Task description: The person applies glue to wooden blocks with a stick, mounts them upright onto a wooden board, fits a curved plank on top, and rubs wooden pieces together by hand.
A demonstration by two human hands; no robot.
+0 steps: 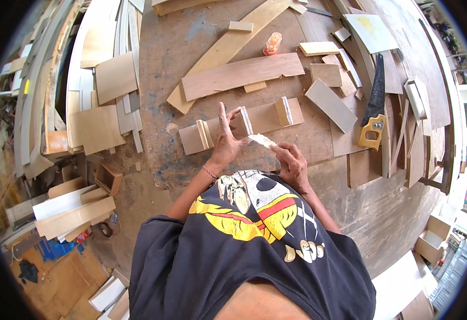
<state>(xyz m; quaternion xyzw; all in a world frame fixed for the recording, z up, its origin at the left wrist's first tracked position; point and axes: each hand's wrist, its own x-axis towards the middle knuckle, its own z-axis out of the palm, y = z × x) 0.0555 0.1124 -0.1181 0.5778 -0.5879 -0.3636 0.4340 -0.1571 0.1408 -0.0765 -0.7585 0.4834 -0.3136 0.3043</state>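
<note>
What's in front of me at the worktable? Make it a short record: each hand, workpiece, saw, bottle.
Left hand: beside the middle upright block; contact unclear
Right hand: pinching a thin whitish piece; material unclear
Workpiece: plank bearing three upright blocks
Handsaw: yellow handle, right of the plank
Orange bottle: beyond the long board

A worn table [164, 69] (blotched blue in places) carries overlapping planks [241, 76], an orange bottle [272, 44], scattered wood pieces [330, 105] and, toward the near side, a board [265, 122] bearing three uprights [284, 111].
</note>
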